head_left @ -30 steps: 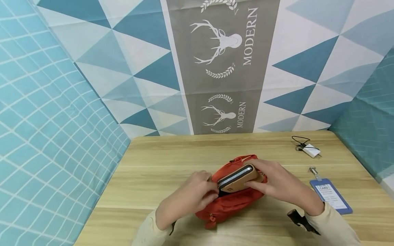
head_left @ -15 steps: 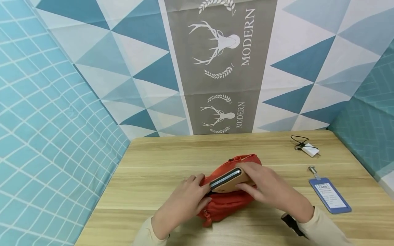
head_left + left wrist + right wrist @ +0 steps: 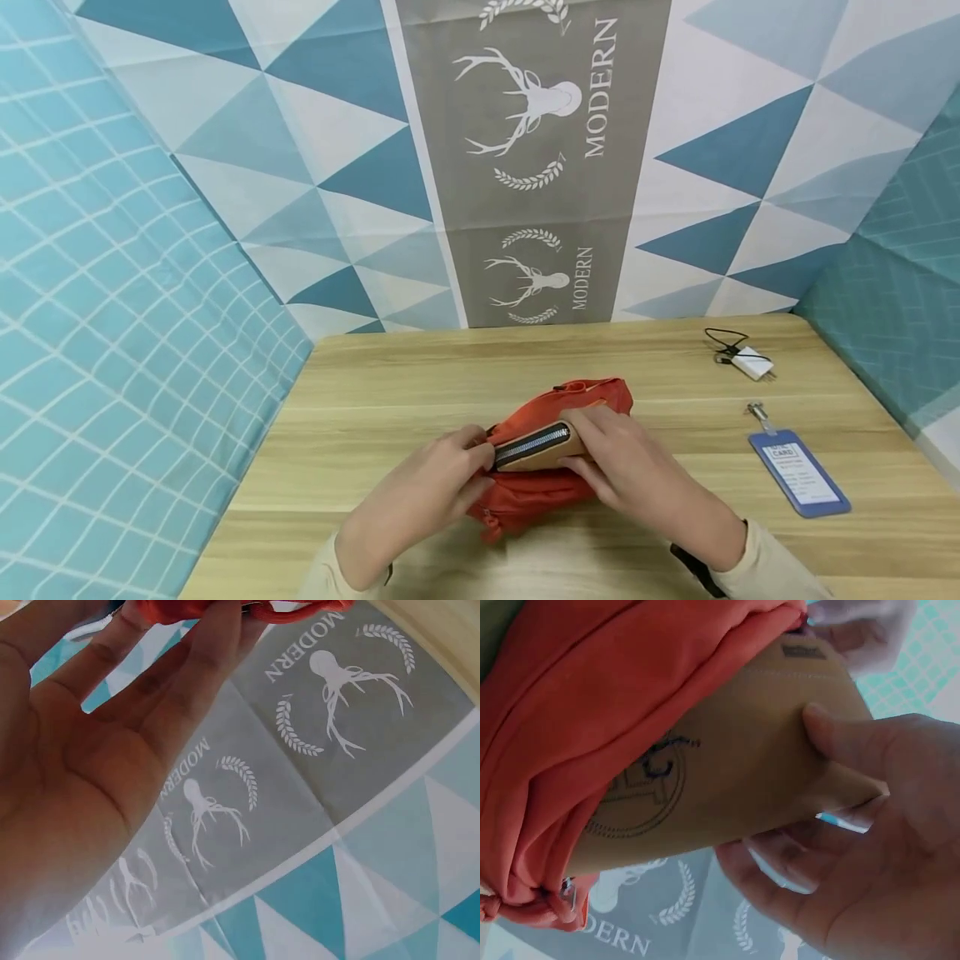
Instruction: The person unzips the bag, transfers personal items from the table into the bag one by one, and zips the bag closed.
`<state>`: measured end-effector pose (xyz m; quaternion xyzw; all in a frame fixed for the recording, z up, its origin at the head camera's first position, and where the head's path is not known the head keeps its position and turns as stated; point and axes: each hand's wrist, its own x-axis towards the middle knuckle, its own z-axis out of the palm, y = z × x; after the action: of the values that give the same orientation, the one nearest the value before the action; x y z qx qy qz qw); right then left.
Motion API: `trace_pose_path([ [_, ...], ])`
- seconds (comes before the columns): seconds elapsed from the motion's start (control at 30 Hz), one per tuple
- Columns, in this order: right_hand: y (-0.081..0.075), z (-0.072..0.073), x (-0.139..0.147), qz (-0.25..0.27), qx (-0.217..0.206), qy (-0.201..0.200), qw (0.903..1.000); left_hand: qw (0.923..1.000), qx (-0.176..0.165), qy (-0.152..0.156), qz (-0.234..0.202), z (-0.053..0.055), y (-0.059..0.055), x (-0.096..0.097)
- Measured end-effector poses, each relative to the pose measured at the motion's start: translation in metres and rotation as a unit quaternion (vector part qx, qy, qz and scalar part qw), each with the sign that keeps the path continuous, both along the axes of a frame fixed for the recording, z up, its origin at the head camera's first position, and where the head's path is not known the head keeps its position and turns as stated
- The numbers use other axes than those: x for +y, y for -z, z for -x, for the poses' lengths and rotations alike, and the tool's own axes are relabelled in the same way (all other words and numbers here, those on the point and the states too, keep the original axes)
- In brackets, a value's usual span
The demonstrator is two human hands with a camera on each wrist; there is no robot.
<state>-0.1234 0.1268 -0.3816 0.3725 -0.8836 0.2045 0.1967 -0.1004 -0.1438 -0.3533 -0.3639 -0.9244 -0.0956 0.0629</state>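
Observation:
A tan wallet (image 3: 551, 457) with a dark zip edge sits partly inside a red pouch bag (image 3: 517, 507) on the table. My right hand (image 3: 637, 471) grips the wallet's right end, thumb on the near face and fingers on the far side. In the right wrist view, the wallet's (image 3: 742, 750) stitched emblem is half covered by the bag's red cloth (image 3: 607, 697). My left hand (image 3: 416, 492) holds the left end of the bag's opening. Red fabric (image 3: 172, 609) shows between its fingers at the top of the left wrist view.
Right of the bag lies a blue card holder (image 3: 801, 473) with a metal clip. Behind it are a white charger plug (image 3: 752, 363) and a black looped cable (image 3: 723, 337). Patterned cloth walls (image 3: 360, 208) stand along the wooden table's (image 3: 390, 375) back and sides.
The wallet has gone lower into the bag and lies less steeply. Both hands and the bag have shifted to the left, with the same grips kept.

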Motion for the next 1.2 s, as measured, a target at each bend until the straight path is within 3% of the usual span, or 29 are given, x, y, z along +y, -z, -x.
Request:
trace_pose_path([
  [0.17, -0.003, -0.006, -0.009, -0.005, -0.005, 0.039, 0.9992, 0.9994, -0.033, 0.004, 0.004, -0.002, -0.006, -0.005],
  [0.27, -0.011, -0.007, -0.018, -0.025, -0.006, 0.064, 0.9976, 0.9996, -0.027, 0.005, -0.001, -0.002, -0.008, -0.009],
  [0.37, -0.017, -0.006, -0.025, -0.043, -0.005, 0.058, 0.9974, 0.9997, -0.023, 0.006, -0.005, -0.001, -0.010, -0.012],
  [0.5, -0.018, 0.002, -0.025, -0.037, -0.003, 0.038, 0.9986, 0.9961, -0.082, -0.018, 0.026, -0.002, -0.007, -0.011],
  [0.63, -0.013, 0.009, -0.013, -0.015, -0.016, 0.054, 0.9983, 0.9853, -0.142, -0.046, 0.083, -0.004, 0.004, 0.004],
  [0.73, -0.011, 0.011, -0.008, -0.012, -0.034, 0.050, 0.9981, 0.9849, -0.130, -0.062, 0.096, -0.004, 0.014, 0.013],
  [0.8, -0.011, 0.011, -0.008, -0.015, -0.042, 0.041, 0.9981, 0.9871, -0.103, -0.072, 0.099, -0.003, 0.019, 0.014],
  [0.97, -0.018, 0.010, -0.018, -0.054, -0.061, 0.031, 0.9962, 0.9926, -0.045, -0.067, 0.091, -0.007, 0.009, 0.005],
  [1.2, -0.025, 0.013, -0.028, -0.129, -0.043, -0.018, 0.9906, 0.9960, -0.011, -0.059, 0.066, -0.011, 0.000, 0.003],
])
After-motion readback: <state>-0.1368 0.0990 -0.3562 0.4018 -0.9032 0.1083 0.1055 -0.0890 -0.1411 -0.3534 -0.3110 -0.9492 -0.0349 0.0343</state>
